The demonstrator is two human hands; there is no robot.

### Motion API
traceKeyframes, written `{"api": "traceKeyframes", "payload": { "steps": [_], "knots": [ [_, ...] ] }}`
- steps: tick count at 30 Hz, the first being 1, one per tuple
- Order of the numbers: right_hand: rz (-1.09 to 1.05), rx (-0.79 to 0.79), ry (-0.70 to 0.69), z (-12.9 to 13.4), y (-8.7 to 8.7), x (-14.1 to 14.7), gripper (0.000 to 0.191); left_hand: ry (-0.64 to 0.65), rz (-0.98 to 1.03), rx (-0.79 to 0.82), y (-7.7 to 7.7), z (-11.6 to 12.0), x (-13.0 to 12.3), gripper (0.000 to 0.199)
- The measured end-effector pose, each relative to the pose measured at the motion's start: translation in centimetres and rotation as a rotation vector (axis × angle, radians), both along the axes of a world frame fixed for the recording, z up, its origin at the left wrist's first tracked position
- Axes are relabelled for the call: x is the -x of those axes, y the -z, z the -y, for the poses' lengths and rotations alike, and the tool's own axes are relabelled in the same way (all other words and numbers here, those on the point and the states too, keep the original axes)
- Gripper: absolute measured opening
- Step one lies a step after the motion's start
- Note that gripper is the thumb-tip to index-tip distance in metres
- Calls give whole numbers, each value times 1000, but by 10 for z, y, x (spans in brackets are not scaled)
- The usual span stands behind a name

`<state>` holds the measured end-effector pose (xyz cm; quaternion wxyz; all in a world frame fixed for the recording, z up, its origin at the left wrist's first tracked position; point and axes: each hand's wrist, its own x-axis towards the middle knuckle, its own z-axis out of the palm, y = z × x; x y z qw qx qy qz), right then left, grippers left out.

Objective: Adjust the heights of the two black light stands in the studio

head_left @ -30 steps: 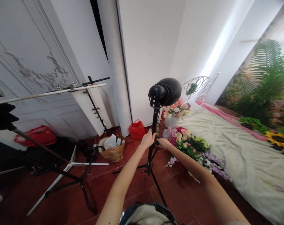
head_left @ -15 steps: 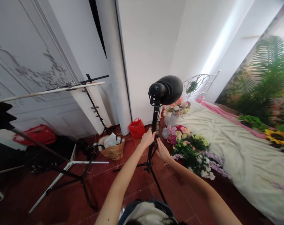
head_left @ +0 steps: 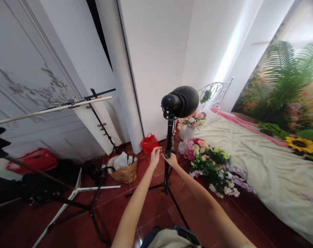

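A black studio lamp [head_left: 183, 101] with a round, dish-like shade sits on top of a black light stand [head_left: 170, 132] in front of me. My right hand [head_left: 171, 159] is closed around the stand's pole, below the lamp. Just left of the pole is my left hand [head_left: 155, 156], off it, its fingers loosely bent and apart, with nothing seen in them. The stand's tripod legs [head_left: 177, 208] spread over the red tiled floor. Part of the pole is hidden behind my right hand.
Flowers [head_left: 210, 162] and a bed with a cream blanket [head_left: 228, 137] lie to the right. A red bag [head_left: 149, 144] and a woven basket [head_left: 125, 172] stand behind, to the left. Further left are a white-legged stand [head_left: 66, 203] and a crossbar [head_left: 50, 109].
My left hand has let go of the pole and moved slightly left. My right hand, flat beside the pole before, is now wrapped around it. The view has shifted slightly.
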<state>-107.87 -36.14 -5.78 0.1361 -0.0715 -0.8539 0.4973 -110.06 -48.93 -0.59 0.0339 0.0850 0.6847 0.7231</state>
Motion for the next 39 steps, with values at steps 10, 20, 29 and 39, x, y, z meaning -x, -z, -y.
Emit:
{"api": "traceKeyframes", "payload": {
  "steps": [10,20,29,39],
  "knots": [
    [-268,263,44,12,-82,11,45,164,-75,137,53,-23,-8,38],
    [-485,293,37,0,-206,43,44,96,-16,219,53,-53,7,37],
    [-439,245,-8,-3,-214,42,43,-12,47,166,66,-71,14,29],
    [-341,-200,-276,-66,-126,-14,64,-42,69,144,71,-76,16,16]
  ]
}}
